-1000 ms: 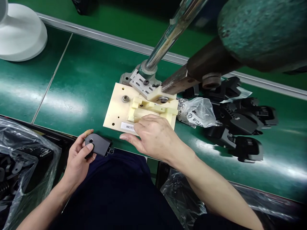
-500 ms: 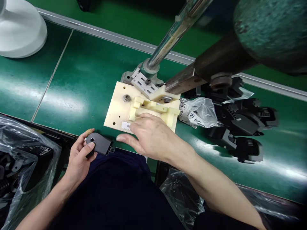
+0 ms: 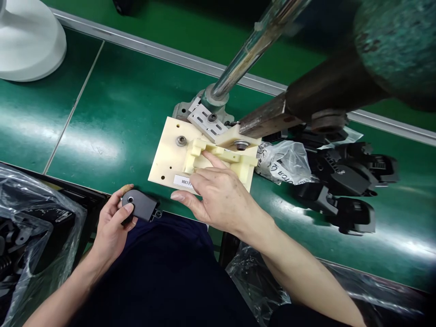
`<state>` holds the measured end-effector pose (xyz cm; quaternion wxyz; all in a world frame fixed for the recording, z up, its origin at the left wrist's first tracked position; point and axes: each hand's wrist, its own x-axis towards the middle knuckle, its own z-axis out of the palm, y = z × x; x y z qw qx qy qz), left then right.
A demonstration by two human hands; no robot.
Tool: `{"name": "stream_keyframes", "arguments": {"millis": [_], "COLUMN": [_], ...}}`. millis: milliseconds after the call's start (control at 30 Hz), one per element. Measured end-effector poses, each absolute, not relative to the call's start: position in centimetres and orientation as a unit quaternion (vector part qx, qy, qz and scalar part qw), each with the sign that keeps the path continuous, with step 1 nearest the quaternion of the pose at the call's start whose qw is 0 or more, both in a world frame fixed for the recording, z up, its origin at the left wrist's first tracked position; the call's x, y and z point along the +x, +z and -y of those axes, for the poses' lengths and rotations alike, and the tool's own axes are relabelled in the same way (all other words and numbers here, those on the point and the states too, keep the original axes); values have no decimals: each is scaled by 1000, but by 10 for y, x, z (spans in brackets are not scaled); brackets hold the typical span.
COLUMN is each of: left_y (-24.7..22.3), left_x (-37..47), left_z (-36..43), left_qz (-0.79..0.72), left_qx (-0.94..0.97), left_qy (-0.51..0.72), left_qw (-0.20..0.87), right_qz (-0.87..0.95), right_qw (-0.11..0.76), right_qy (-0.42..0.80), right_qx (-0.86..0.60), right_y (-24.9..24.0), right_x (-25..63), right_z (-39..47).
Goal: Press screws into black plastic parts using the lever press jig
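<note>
Between the thumb and fingers of my left hand (image 3: 115, 220) is a black plastic housing (image 3: 145, 205) with a round hole near its rounded end and a small lug at the other. It is held over my lap at the bench's front edge. My right hand (image 3: 218, 193) is over a cream plastic fixture (image 3: 160, 159), index finger reaching into its raised cradle and thumb apart from the other fingers. Nothing shows in that hand. It hides part of the cradle and of the white label (image 3: 182, 181). A metal press ram (image 3: 262, 119) stands over the fixture's back right.
A chrome column (image 3: 235, 68) rises behind the fixture. Several black plastic parts (image 3: 347, 170) and a clear printed bag (image 3: 286, 161) lie on the right of the green bench. A plastic-lined bin (image 3: 70, 218) is at lower left, a white round base (image 3: 34, 45) at upper left.
My right index finger has stretched forward into the fixture's cradle, with the hand shifted slightly. My left hand keeps the housing in the same place. The view has shifted a little.
</note>
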<state>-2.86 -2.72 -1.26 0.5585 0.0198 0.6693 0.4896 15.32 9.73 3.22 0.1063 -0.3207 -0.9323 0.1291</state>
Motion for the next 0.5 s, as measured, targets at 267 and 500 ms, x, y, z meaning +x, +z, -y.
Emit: {"name": "stream_keyframes", "arguments": {"millis": [267,500], "left_y": [-17,-17], "left_x": [-29,-29], "left_z": [31,30], "left_qz": [-664,-666], "left_qx": [10,17], "left_qy": [493,491], "left_qw": [561,560], "right_qz": [878,883], "right_qw": [164,185], "right_qy": [319,275], "right_qx": [-316,-333], "right_y": [42,39], "right_x": [161,166], "right_z": [-100,-91]}}
